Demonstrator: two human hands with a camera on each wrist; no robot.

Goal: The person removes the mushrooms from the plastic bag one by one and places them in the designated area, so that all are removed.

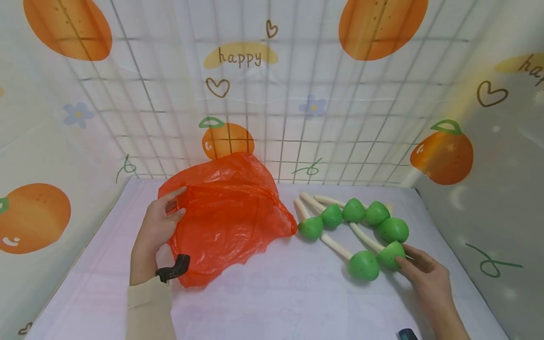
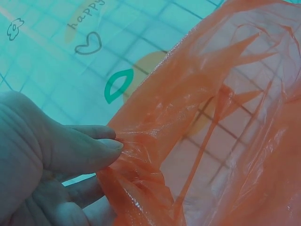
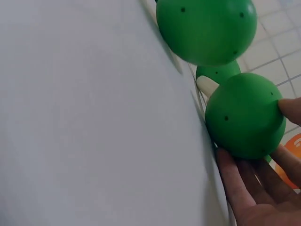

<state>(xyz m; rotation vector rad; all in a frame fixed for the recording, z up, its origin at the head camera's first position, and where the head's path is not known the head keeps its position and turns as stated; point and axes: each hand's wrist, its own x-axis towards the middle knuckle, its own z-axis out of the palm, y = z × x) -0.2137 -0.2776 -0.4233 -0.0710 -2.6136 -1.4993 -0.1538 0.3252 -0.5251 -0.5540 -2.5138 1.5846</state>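
A crinkled, see-through red plastic bag (image 1: 231, 222) spreads over the left and middle of the table. My left hand (image 1: 159, 222) is at its left edge, pinching the film between thumb and fingers, as the bag's gathered rim (image 2: 136, 165) shows in the left wrist view. On the right lie several mushroom-shaped pieces with round green, black-dotted caps and long pale stems. My right hand (image 1: 427, 278) grips the nearest right cap (image 1: 392, 255), thumb on one side and fingers round the other. In the right wrist view the held mushroom-shaped piece (image 3: 247, 115) sits close over the table.
Another green-capped piece (image 1: 364, 266) lies just left of the held one; more caps (image 1: 354, 210) form a curved row behind. A white grid panel (image 1: 280, 94) stands along the table's back under printed cloth. A small dark object (image 1: 407, 334) shows at the front edge.
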